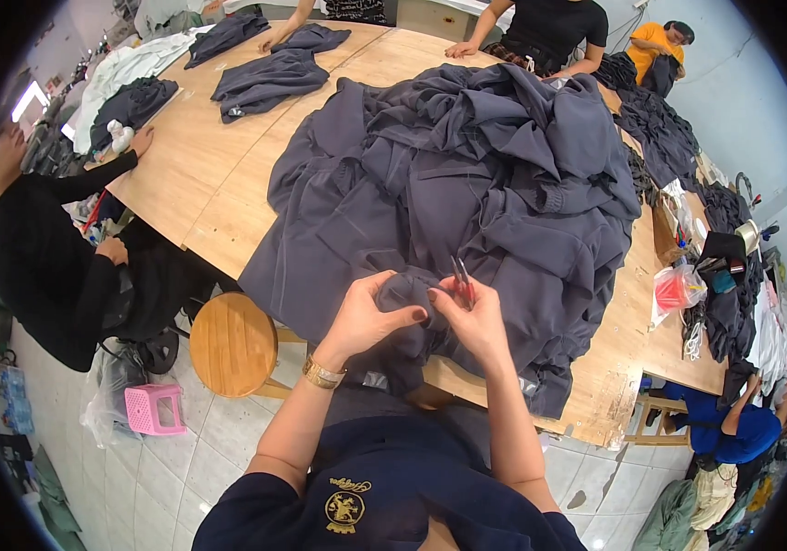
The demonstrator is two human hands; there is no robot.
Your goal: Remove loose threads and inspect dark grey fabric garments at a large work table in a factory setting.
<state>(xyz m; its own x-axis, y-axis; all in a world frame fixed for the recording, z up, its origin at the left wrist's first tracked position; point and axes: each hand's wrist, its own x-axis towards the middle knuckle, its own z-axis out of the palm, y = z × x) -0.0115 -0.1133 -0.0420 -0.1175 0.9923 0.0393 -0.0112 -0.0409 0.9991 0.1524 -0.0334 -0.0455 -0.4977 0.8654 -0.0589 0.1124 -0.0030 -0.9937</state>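
Observation:
My left hand (364, 320) is closed on a bunched part of a dark grey garment (402, 292), its thumb pressing on the cloth. In my right hand (476, 323) is a small pair of thread snips (463, 285) with red on the handles, blades pointing up and away from me. The thumb and fingers of that hand also touch the cloth's edge beside the left hand. The garment hangs down over the table's near edge toward my lap. Just beyond both hands rises a large heap of dark grey garments (467, 174).
The wooden table (191, 174) carries folded dark garments (269, 83) at the far left. A round wooden stool (234, 344) and a pink plastic stool (155, 410) stand left of me. Several people are around the table. A plastic bag with something red (678, 289) lies at right.

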